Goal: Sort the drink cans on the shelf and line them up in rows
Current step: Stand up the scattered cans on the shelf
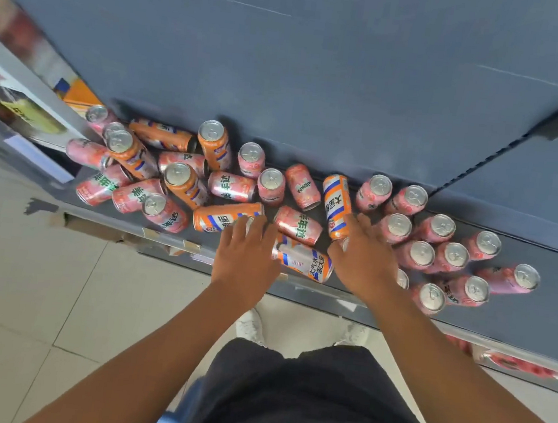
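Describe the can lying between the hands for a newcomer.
On the grey shelf, find the front edge between left hand and right hand. The white-banded orange can there lies crosswise, nearest the edge; the pink can behind has green lettering.

The place is a shop. A grey metal display shelf (535, 317), with a tall back panel (319, 77) beyond both hands, holds many drink cans (417, 253) in two designs around the left hand (245, 252) and right hand (365, 258). Label tags (191, 246) line its front edge, left of the left hand.
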{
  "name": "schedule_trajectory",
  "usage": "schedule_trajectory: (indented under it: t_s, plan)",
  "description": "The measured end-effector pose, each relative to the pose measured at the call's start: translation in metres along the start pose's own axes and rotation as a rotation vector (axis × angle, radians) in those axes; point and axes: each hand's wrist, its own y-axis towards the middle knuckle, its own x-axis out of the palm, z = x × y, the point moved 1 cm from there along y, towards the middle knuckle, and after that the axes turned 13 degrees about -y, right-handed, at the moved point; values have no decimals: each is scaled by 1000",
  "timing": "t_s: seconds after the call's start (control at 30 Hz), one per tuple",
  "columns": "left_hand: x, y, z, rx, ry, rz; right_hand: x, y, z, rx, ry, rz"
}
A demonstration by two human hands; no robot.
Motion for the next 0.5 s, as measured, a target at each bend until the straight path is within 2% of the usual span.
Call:
schedule_trajectory:
  t_s: [0.3, 0.5]
  plan:
    - [-1, 17, -20, 74, 32, -56, 16, 1, -16, 68, 15, -46]
    - [3, 44, -8, 92, 85, -90, 19, 18, -18, 63, 164, -37]
